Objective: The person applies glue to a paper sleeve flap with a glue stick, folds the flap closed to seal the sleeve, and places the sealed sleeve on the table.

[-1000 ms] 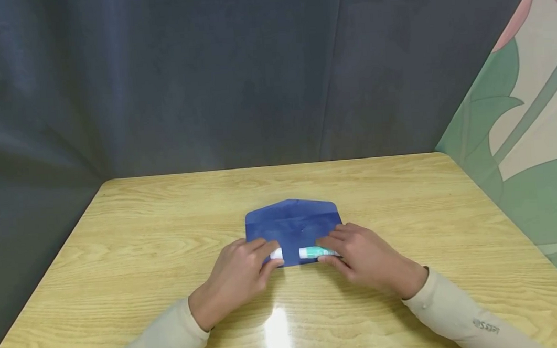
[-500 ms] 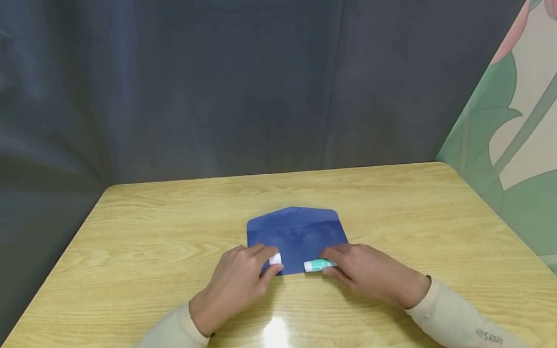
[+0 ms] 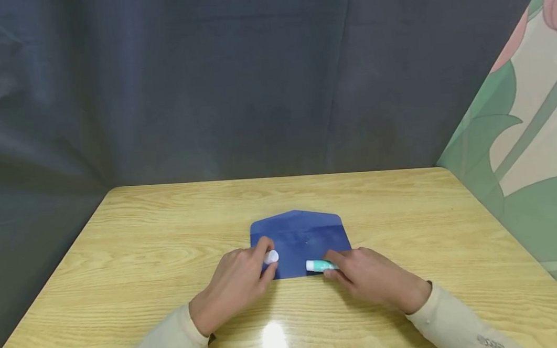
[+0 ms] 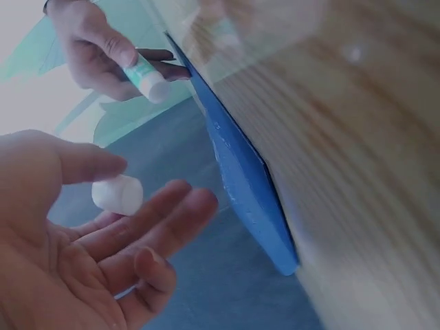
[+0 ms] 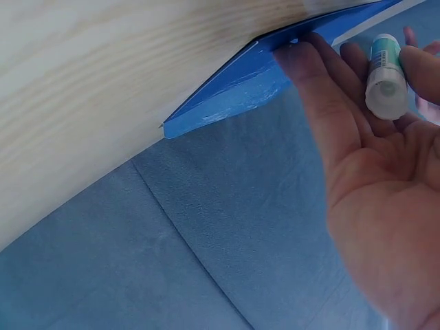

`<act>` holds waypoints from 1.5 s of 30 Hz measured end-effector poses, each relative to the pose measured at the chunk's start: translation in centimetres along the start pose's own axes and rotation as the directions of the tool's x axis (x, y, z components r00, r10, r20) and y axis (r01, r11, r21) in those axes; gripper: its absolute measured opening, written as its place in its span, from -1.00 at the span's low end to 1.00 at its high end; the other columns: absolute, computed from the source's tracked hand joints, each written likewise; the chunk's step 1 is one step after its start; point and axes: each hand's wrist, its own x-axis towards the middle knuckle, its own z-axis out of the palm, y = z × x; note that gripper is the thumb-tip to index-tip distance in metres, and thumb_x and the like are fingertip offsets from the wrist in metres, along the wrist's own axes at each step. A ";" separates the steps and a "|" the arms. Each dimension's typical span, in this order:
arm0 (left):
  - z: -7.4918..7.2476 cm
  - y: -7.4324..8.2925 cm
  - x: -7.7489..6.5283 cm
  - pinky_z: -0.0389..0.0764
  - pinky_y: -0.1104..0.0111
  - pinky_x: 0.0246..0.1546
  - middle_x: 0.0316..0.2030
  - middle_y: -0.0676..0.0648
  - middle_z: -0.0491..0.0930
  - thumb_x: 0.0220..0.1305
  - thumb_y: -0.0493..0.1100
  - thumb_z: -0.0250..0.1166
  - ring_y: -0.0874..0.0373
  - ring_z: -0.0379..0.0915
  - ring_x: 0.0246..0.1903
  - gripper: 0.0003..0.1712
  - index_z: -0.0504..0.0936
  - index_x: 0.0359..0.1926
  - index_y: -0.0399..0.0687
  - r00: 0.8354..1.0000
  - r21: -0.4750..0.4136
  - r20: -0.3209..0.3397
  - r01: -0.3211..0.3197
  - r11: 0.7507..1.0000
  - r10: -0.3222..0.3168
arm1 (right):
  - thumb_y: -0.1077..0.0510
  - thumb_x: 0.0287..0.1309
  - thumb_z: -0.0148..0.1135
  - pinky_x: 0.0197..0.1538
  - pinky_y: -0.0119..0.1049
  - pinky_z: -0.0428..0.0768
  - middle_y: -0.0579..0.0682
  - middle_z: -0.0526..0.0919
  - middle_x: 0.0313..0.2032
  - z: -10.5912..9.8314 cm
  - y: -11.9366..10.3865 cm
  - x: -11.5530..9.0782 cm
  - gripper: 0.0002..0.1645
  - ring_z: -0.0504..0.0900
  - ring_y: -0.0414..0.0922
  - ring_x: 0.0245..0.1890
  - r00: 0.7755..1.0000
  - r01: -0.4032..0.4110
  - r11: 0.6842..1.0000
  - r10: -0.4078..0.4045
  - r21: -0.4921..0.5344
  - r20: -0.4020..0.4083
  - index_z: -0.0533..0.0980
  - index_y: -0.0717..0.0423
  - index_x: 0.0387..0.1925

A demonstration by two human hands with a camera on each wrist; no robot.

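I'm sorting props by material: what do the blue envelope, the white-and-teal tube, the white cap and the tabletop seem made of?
Blue envelope: probably paper, thin with a straight fold; shiny streaks show in the wrist views.
White-and-teal tube: likely plastic, smooth and rigid-looking, with a printed surface.
White cap: likely plastic, smooth and plain.
Tabletop: wood or wood-look laminate; grained, glossy reflection.

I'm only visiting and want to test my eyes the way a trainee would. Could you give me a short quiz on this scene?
1. What does the left hand pinch?
2. True or false: the flap of the blue envelope is folded shut.
3. Choose one: which holds the glue stick? (a) left, (b) right, (c) both.

Key:
1. A white cap.
2. False; it is open, on the far side.
3. b, the right hand.
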 end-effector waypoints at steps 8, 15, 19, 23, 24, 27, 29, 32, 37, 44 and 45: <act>-0.2 -2.7 0.9 0.35 0.43 -0.60 -0.44 0.11 0.55 0.37 -0.09 0.30 0.26 0.33 -0.59 -0.77 0.47 -0.07 -0.04 0.961 -0.096 0.160 0.243 0.965 -0.226 | -0.06 0.46 0.08 -0.51 -0.51 0.32 -0.31 0.29 -0.61 0.3 0.1 -0.3 -0.79 0.23 -0.42 -0.67 1.000 -0.012 1.000 0.012 -0.002 0.026 0.45 -0.03 -0.17; -0.6 -5.1 1.5 0.50 0.30 -0.33 -0.20 0.03 0.55 0.25 -0.11 0.42 0.14 0.47 -0.29 -0.75 0.62 -0.08 0.00 0.938 -0.075 0.115 0.337 0.938 -0.327 | -0.06 0.46 0.07 -0.51 -0.51 0.31 -0.31 0.29 -0.61 0.3 0.1 -0.4 -0.80 0.22 -0.42 -0.67 1.000 0.005 1.000 -0.005 -0.012 0.005 0.44 -0.04 -0.21; -0.8 -6.0 1.8 0.39 0.36 -0.53 -0.20 0.02 0.60 0.21 -0.13 0.44 0.18 0.40 -0.52 -0.74 0.65 -0.08 0.00 0.918 -0.053 0.141 0.382 0.923 -0.371 | -0.05 0.46 0.07 -0.51 -0.51 0.30 -0.31 0.30 -0.59 0.2 0.1 -0.4 -0.81 0.22 -0.42 -0.67 1.000 0.006 1.000 -0.005 -0.025 0.003 0.44 -0.05 -0.21; -1.0 -6.9 1.8 0.40 0.37 -0.58 -0.21 -0.02 0.66 0.18 -0.18 0.45 0.14 0.52 -0.48 -0.75 0.68 -0.10 -0.03 0.909 0.001 0.145 0.396 0.918 -0.392 | -0.04 0.45 0.09 -0.52 -0.50 0.31 -0.30 0.32 -0.58 0.2 0.0 -0.4 -0.82 0.23 -0.41 -0.66 1.000 0.010 0.999 -0.010 -0.043 -0.004 0.44 -0.04 -0.21; -1.0 -7.1 1.7 0.42 0.37 -0.58 -0.21 -0.02 0.67 0.18 -0.20 0.44 0.12 0.57 -0.45 -0.76 0.68 -0.11 -0.04 0.909 0.015 0.143 0.394 0.919 -0.392 | -0.04 0.45 0.10 -0.51 -0.50 0.31 -0.30 0.33 -0.58 0.2 0.0 -0.4 -0.82 0.23 -0.41 -0.66 1.000 0.012 0.999 -0.012 -0.046 -0.006 0.44 -0.04 -0.21; -1.3 -7.8 1.6 0.46 0.37 -0.58 -0.25 -0.04 0.67 0.17 -0.25 0.43 0.07 0.64 -0.36 -0.77 0.70 -0.11 -0.06 0.914 0.055 0.132 0.380 0.923 -0.384 | -0.03 0.44 0.11 -0.51 -0.49 0.32 -0.30 0.35 -0.57 0.2 -0.1 -0.3 -0.82 0.24 -0.41 -0.65 1.000 0.011 0.999 -0.012 -0.050 -0.009 0.44 -0.03 -0.21; -1.4 -8.1 1.7 0.46 0.38 -0.58 -0.27 -0.05 0.66 0.18 -0.26 0.42 0.07 0.62 -0.35 -0.75 0.71 -0.09 -0.07 0.913 0.080 0.138 0.375 0.923 -0.383 | -0.03 0.43 0.12 -0.50 -0.49 0.33 -0.30 0.35 -0.57 0.3 -0.1 -0.2 -0.83 0.24 -0.41 -0.65 1.000 0.009 0.999 -0.010 -0.048 -0.011 0.44 -0.03 -0.22; -1.4 -8.5 1.9 0.43 0.40 -0.60 -0.29 -0.05 0.61 0.20 -0.26 0.40 0.10 0.55 -0.40 -0.73 0.72 -0.05 -0.07 0.903 0.107 0.164 0.384 0.917 -0.397 | -0.03 0.42 0.13 -0.51 -0.48 0.34 -0.30 0.37 -0.57 0.4 -0.2 -0.2 -0.83 0.25 -0.41 -0.64 1.000 0.001 0.999 -0.002 -0.044 -0.021 0.44 -0.04 -0.23; -1.4 -8.7 2.1 0.38 0.39 -0.61 -0.33 -0.05 0.57 0.23 -0.24 0.39 0.17 0.40 -0.54 -0.74 0.72 -0.04 -0.08 0.879 0.119 0.210 0.412 0.904 -0.428 | -0.07 0.42 0.12 -0.51 -0.46 0.40 -0.29 0.44 -0.56 0.6 -0.3 -0.2 -0.80 0.29 -0.41 -0.62 0.999 -0.009 0.999 0.008 -0.049 -0.034 0.44 -0.05 -0.23; -1.4 -8.8 2.0 0.41 0.37 -0.59 -0.36 -0.02 0.61 0.23 -0.21 0.40 0.19 0.43 -0.52 -0.79 0.73 -0.09 -0.06 0.876 0.103 0.220 0.417 0.903 -0.430 | -0.06 0.41 0.14 -0.51 -0.47 0.40 -0.30 0.46 -0.55 0.5 -0.2 -0.1 -0.81 0.30 -0.42 -0.62 0.999 -0.028 0.998 0.027 -0.058 -0.017 0.46 -0.05 -0.22; -1.4 -8.8 2.0 0.41 0.36 -0.59 -0.37 -0.01 0.62 0.23 -0.20 0.40 0.19 0.44 -0.52 -0.79 0.73 -0.10 -0.05 0.874 0.099 0.223 0.421 0.902 -0.432 | -0.06 0.41 0.14 -0.51 -0.48 0.39 -0.30 0.45 -0.56 0.4 -0.2 -0.1 -0.81 0.29 -0.42 -0.62 1.000 -0.028 0.998 0.027 -0.059 -0.012 0.47 -0.04 -0.22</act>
